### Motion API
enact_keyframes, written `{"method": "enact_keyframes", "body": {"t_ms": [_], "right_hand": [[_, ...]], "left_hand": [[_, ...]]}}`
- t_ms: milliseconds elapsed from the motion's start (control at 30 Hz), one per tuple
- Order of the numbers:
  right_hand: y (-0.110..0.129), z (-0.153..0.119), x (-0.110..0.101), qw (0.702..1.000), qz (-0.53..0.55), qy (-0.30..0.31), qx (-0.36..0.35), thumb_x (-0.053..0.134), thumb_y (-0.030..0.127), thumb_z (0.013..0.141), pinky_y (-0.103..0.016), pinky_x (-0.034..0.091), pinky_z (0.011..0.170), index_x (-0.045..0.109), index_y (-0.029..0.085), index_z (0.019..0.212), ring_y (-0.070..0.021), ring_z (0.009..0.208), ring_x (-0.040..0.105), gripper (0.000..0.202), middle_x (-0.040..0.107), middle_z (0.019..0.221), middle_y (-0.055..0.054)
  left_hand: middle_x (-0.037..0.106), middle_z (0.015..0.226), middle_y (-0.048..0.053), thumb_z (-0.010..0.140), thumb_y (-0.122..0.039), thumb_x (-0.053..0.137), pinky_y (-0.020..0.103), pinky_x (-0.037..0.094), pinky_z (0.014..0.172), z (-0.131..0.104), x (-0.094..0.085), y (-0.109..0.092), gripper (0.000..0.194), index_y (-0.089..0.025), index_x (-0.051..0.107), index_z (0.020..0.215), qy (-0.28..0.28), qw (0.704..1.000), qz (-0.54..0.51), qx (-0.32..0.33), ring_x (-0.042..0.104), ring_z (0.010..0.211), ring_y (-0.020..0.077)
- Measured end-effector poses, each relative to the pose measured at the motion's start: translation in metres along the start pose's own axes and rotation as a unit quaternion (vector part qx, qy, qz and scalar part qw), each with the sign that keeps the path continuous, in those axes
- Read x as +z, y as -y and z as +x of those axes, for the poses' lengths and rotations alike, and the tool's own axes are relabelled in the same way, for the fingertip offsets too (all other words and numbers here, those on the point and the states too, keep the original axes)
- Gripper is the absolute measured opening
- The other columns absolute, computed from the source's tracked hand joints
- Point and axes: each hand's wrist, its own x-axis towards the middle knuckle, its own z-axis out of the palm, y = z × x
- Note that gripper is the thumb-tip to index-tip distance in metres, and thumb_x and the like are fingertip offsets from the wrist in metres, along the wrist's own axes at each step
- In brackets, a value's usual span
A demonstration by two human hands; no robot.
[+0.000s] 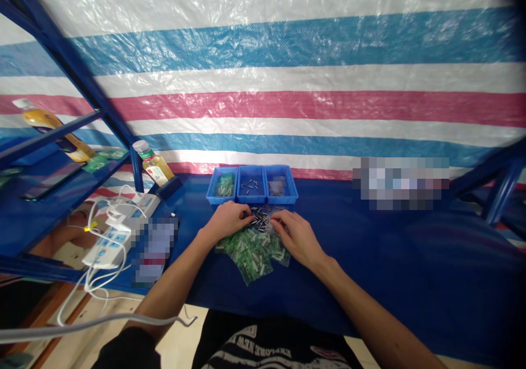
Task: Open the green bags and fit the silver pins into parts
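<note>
My left hand (230,219) is at the left edge of a small heap of dark metal pins or screws (259,219), thumb and fingertips pinched together. Across the heap, my right hand (299,236) has its thumb and forefinger closed beside some clear plastic. What either pinch holds is too small to tell. Just below the hands lies a pile of small clear-and-green packets (250,254). Behind them stand three joined blue bins: the left bin (222,198) contains green packets, the middle bin (251,198) a few metal pins, and the right bin (281,199) clear packets.
To the left are white power strips (107,245) with tangled cables, a blurred flat object (155,251) and a bottle of yellow liquid (156,169). A blue metal frame (82,78) borders the blue table (394,270). Striped sheeting (287,106) hangs behind.
</note>
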Motion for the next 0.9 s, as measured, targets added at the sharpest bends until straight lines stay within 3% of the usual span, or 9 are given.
{"method": "enact_keyframes", "body": {"t_ms": [167,567,900], "right_hand": [[0.001,0.0,0.0,1.0,0.0,0.004,0.001,0.05,0.03,0.106,-0.034,0.046,0.081,0.065,0.023,0.102,-0.0208,0.082,0.065,0.017,0.072,0.094,-0.004],[0.001,0.001,0.002,1.0,0.009,0.012,-0.002,0.051,0.029,0.106,-0.035,0.046,0.08,0.065,0.023,0.102,-0.0206,0.081,0.065,0.015,0.072,0.093,-0.003],[0.0,0.0,0.004,1.0,0.014,0.015,-0.005,0.051,0.03,0.105,-0.035,0.047,0.08,0.065,0.023,0.103,-0.0216,0.083,0.065,0.016,0.071,0.091,-0.003]], "left_hand": [[0.069,0.067,0.002,0.091,-0.041,0.067,0.025,0.034,0.06,0.0,-0.001,-0.002,0.021,-0.023,0.077,0.089,0.012,1.0,0.016,-0.007,0.059,0.058,0.0169],[0.069,0.068,0.001,0.084,-0.031,0.067,0.026,0.03,0.055,0.0,0.001,-0.008,0.012,-0.022,0.073,0.082,0.012,0.998,0.005,-0.055,0.06,0.06,0.0168],[0.06,0.061,-0.004,0.084,-0.021,0.061,0.023,0.032,0.056,0.0,0.003,-0.012,0.004,-0.019,0.064,0.083,-0.044,0.998,-0.042,-0.006,0.052,0.053,0.0116]]}}
